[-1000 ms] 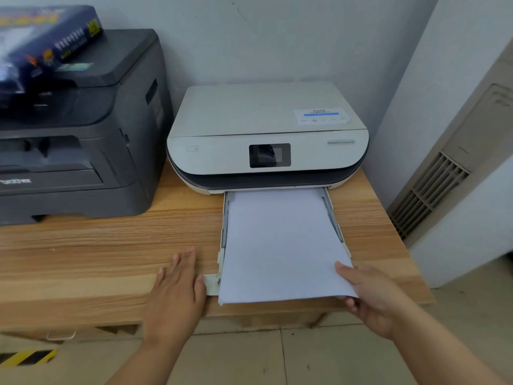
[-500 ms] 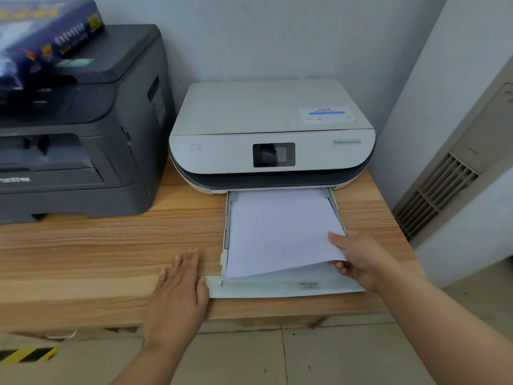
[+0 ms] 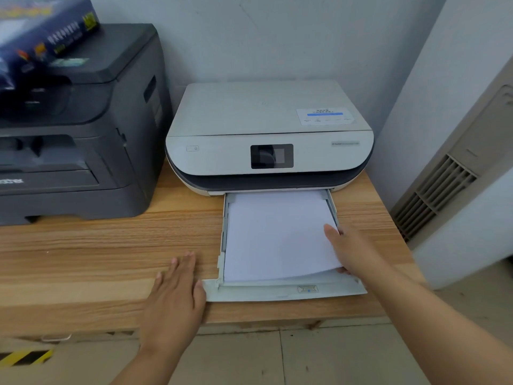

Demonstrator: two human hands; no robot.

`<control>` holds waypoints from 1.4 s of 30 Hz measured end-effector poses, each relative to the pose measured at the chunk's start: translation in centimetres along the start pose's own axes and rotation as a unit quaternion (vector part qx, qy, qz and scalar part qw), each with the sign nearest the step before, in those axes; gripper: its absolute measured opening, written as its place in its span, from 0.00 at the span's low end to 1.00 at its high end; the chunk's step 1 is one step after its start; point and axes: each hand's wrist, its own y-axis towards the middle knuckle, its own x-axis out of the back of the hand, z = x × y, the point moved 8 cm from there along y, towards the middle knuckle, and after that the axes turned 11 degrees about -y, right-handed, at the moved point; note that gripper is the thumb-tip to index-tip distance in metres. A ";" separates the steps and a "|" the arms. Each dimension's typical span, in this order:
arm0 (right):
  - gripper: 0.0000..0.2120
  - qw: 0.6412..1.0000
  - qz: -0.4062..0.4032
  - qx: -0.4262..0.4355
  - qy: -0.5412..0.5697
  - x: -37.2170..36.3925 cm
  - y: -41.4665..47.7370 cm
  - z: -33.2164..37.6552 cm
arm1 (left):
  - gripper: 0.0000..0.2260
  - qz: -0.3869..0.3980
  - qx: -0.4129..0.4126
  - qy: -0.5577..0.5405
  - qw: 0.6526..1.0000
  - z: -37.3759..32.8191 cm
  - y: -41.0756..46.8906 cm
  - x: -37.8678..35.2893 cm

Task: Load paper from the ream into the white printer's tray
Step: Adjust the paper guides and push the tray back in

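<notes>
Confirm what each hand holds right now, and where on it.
Right hand pinches the paper stack at its near right corner, thumb on top, fingers beneath. Left hand holds nothing; it lies flat on the table beside the tray.

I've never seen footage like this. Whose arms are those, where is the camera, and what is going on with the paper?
There is no robot here: a person wears a camera on the head, so you look down along their own arms. The one view is wide-angle, which bends the edges.

On the wooden table stand a white printer and, to its left, a dark printer with a wrapped paper ream lying on top.

The white printer's tray is pulled out toward the person. A stack of white paper lies in it. The right hand grips the stack's near right corner, thumb on top, and that corner sits a little raised above the tray floor. The left hand lies flat and open on the table, touching the tray's front left corner and holding nothing.
</notes>
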 end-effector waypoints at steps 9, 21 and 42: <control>0.32 0.949 -0.009 0.185 -0.256 1.3 -1.7 -2.1 | 0.33 0.004 0.002 0.009 1.000 0.3 0.0 -0.3; 0.38 0.939 -0.019 0.196 -0.282 1.5 -2.1 -1.9 | 0.32 0.012 0.006 0.006 1.000 0.2 0.1 -0.3; 0.35 0.914 -0.019 0.240 -0.326 1.5 -2.3 -1.2 | 0.37 0.128 -0.069 -0.077 0.986 -4.7 1.8 1.6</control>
